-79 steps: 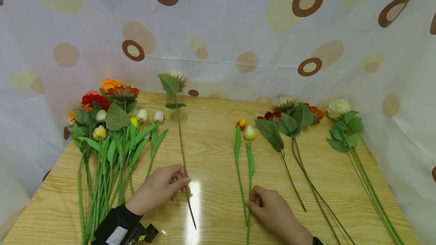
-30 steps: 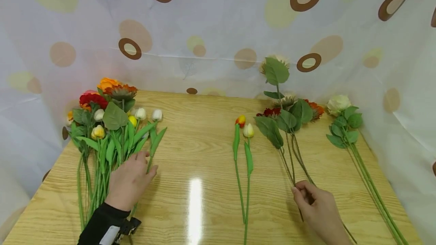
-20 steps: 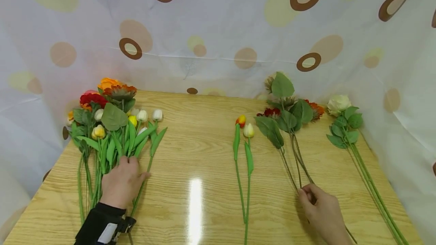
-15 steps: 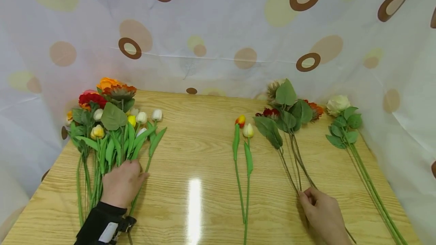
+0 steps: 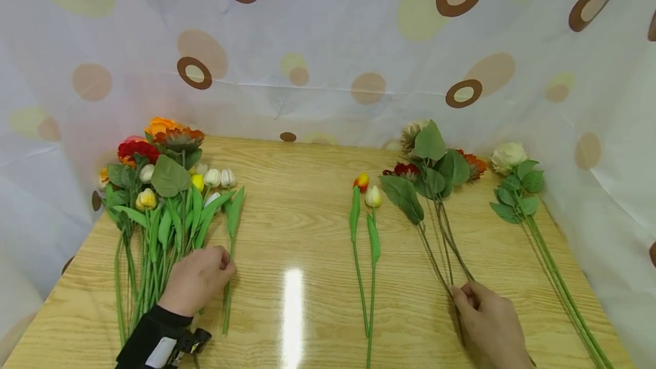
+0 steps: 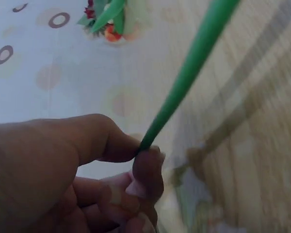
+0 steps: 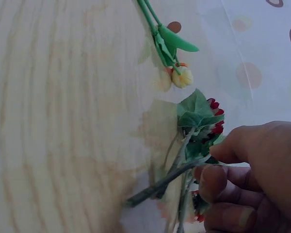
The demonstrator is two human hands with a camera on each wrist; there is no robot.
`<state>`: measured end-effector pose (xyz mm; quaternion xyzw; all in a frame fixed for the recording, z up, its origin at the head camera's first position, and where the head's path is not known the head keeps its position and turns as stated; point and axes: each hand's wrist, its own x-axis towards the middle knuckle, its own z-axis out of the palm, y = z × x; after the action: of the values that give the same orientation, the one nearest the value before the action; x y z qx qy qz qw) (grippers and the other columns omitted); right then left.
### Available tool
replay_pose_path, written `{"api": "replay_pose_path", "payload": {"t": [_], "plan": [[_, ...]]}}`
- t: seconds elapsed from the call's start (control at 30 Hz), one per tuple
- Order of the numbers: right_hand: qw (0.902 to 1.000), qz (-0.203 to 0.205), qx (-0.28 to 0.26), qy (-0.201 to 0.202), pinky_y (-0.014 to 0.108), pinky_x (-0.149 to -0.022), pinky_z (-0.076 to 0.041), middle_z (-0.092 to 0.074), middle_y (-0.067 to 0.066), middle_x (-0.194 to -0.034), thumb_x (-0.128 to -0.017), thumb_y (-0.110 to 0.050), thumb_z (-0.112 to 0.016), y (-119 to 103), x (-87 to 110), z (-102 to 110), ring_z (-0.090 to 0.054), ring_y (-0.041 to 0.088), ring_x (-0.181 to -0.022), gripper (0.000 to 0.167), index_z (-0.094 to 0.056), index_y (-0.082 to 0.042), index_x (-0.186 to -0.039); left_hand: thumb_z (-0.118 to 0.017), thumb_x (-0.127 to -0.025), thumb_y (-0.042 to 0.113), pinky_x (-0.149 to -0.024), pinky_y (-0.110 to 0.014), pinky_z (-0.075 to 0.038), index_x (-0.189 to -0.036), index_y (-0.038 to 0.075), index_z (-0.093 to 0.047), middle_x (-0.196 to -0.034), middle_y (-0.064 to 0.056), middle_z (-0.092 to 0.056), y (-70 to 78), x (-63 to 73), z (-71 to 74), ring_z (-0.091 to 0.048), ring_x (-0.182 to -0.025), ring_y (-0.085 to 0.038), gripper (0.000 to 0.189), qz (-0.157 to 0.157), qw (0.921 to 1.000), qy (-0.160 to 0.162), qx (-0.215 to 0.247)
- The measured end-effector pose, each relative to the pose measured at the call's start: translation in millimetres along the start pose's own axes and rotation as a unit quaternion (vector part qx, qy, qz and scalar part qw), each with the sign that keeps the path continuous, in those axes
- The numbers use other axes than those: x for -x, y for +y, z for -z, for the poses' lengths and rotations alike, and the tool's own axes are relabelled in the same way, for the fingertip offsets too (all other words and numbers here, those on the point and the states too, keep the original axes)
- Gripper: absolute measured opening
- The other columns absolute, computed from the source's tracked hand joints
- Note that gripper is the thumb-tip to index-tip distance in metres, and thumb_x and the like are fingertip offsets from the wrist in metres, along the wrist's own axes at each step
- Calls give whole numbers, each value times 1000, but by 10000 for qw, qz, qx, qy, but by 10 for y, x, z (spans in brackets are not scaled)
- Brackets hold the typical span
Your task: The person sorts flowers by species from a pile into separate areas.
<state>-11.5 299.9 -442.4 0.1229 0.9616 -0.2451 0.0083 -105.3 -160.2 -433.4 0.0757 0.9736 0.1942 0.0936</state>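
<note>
At the right edge of the left pile, my left hand [image 5: 202, 278] pinches the green stem of a white tulip [image 5: 228, 178]. In the left wrist view, thumb and forefinger close on that stem [image 6: 184, 73]. My right hand [image 5: 489, 320] pinches the lower stem of a cream flower [image 5: 412, 134] with broad leaves; its head lies over a dark red flower [image 5: 405, 169] and an orange-red flower [image 5: 474, 165]. The right wrist view shows the brown stem end [image 7: 155, 191] sticking out past the fingertips.
The left pile holds several tulips, a yellow one [image 5: 146, 199] among them, and orange and red blooms [image 5: 179, 136]. Two tulips [image 5: 373, 197] lie mid-table on the wooden top [image 5: 307, 232]. A white rose [image 5: 508, 157] lies far right. A patterned curtain [image 5: 328, 50] backs the table.
The cream flower has gone from my left hand at the centre to my right hand, lowered onto the right group. My left hand has moved to the left pile and taken hold of a white tulip.
</note>
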Motion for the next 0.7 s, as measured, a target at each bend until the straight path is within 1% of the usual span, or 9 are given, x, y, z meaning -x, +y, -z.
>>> {"api": "replay_pose_path", "payload": {"t": [0.1,0.2,0.23,0.33,0.43,0.5,0.57,0.63,0.7], "plan": [[9993,138,-111,335,25,-42,-34,-48,-5,-56,-96,-36,-49,-51,20,25,-40,11,-44,34,-63,-9,-80,-58,-91,19,-46,-28,-26,-79,16,-58,-59,5,-45,70,-12,21,-36,-47,-11,12,-224,9992,-120,312],[9958,558,-400,602,24,-41,-34,-47,-7,-55,-96,-30,-52,-144,45,11,-40,8,-42,28,-63,-11,-79,-60,-92,22,-50,-28,-34,-88,17,-61,-68,8,-54,185,-21,25,-44,-52,-9,6,-634,9946,-245,783],[9937,754,-540,635,24,-41,-35,-47,-8,-55,-96,-27,-54,-189,54,-4,-39,7,-41,25,-63,-12,-78,-61,-91,22,-51,-27,-36,-89,17,-61,-71,9,-56,235,-23,25,-46,-54,-7,6,-842,9913,-303,966],[9849,1333,-1000,460,23,-41,-36,-47,-11,-54,-95,-21,-56,-335,65,-95,-39,5,-41,20,-63,-15,-77,-62,-90,24,-50,-24,-37,-86,19,-62,-70,11,-58,410,-33,-2,-45,-52,-5,7,-1457,9780,-450,1422],[9715,1851,-1482,-28,22,-40,-37,-49,-11,-54,-95,-20,-55,-521,78,-220,-40,2,-41,20,-63,-16,-78,-61,-90,28,-51,-23,-41,-86,19,-64,-71,11,-61,608,-30,-44,-50,-53,-3,10,-1965,9599,-630,1896],[9574,2244,-1769,-425,21,-39,-37,-50,-11,-54,-96,-20,-54,-650,94,-309,-40,0,-41,19,-64,-16,-79,-61,-90,30,-51,-23,-43,-86,19,-64,-71,9,-63,744,-21,-85,-53,-53,-4,12,-2186,9459,-821,2252],[9365,2657,-2109,-888,21,-39,-38,-52,-10,-56,-96,-19,-53,-786,120,-385,-41,-2,-42,18,-64,-13,-83,-61,-90,31,-51,-24,-46,-86,19,-64,-72,7,-64,871,-5,-135,-57,-54,-6,13,-2358,9289,-1095,2638],[9082,3128,-2452,-1310,19,-39,-39,-54,-9,-58,-96,-16,-52,-909,148,-455,-41,-4,-45,16,-64,-11,-87,-62,-89,31,-50,-24,-47,-86,17,-63,-72,4,-65,983,12,-183,-59,-52,-9,14,-2481,9112,-1354,2996],[8773,3559,-2767,-1649,18,-41,-40,-54,-7,-59,-96,-9,-52,-1015,168,-514,-42,-6,-47,12,-63,-8,-91,-63,-88,30,-48,-24,-47,-85,17,-62,-71,3,-66,1081,25,-223,-59,-50,-12,13,-2587,8983,-1471,3233]]}}
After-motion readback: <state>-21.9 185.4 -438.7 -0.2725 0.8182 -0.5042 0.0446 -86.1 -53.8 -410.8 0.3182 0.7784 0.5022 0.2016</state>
